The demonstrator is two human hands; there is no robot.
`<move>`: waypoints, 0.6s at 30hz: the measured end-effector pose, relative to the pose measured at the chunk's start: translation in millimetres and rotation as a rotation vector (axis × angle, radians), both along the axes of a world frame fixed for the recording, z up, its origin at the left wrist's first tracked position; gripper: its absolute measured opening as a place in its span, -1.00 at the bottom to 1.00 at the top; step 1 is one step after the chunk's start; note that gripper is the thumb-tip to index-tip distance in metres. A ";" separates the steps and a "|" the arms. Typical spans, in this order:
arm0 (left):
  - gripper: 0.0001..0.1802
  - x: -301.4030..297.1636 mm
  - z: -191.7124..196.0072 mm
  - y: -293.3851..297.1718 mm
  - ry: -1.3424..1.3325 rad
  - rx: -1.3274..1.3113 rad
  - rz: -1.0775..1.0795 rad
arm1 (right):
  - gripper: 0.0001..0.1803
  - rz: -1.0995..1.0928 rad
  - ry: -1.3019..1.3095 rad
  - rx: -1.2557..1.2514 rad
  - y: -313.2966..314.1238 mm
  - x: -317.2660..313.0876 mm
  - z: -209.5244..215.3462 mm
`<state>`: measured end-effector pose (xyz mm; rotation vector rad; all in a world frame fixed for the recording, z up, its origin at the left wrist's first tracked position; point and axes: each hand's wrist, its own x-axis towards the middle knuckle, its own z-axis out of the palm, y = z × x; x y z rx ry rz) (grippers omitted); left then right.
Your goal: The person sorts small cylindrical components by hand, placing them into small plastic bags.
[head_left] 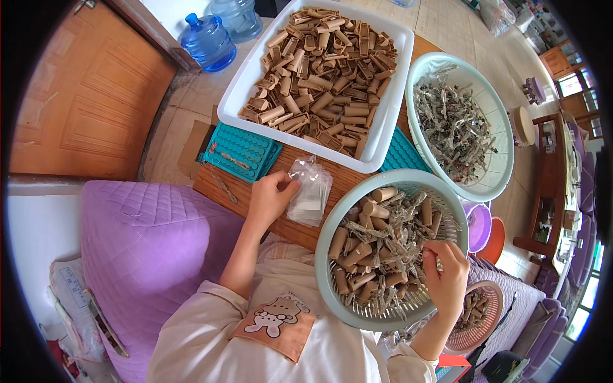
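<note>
My left hand [273, 195] has thumb and forefinger pinched on the top edge of a clear plastic bag [305, 167]. Under it lies a stack of similar clear bags [310, 203] on the wooden table. My right hand [447, 271] hovers at the right side of a grey-green plastic basket [327, 239], its fingers drawn together; what they hold, if anything, is too small to name. Inside that basket are brown cylinders [357, 254] mixed with small parts in twisted clear wrapping [393, 233].
A white tray [223, 115] full of brown half-shells stands at the back. To its right, a pale green basket [501, 172] holds many wrapped small parts. Teal pads [239, 153] lie on the wooden table [303, 235]. A pink basket [495, 319] sits lower right, a purple quilted seat [140, 223] at left.
</note>
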<state>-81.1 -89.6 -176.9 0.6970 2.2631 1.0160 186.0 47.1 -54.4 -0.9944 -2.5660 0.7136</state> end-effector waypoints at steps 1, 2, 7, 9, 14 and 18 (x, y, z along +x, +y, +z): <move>-0.80 -0.3 -2.2 -0.5 -0.001 0.000 0.002 | -0.88 -0.001 0.006 0.009 0.0 -0.5 0.0; -0.83 -0.8 -6.0 -1.3 -0.022 0.084 0.041 | -0.88 -0.003 0.013 0.018 0.0 -1.0 0.4; -0.89 -7.3 -10.8 -12.4 -0.045 0.292 0.078 | -0.87 0.016 0.031 0.014 1.7 -2.9 4.4; -0.85 -7.0 -6.5 -22.1 -0.260 0.469 0.128 | -0.88 0.028 0.042 0.015 1.0 -5.9 6.9; -0.74 38.6 59.2 -39.4 0.230 0.667 0.170 | -0.64 0.025 0.125 -0.369 -40.7 -19.9 11.5; -0.77 69.3 93.7 -58.3 0.661 0.697 -0.538 | -0.14 0.236 0.376 -1.068 -90.4 -33.7 -2.9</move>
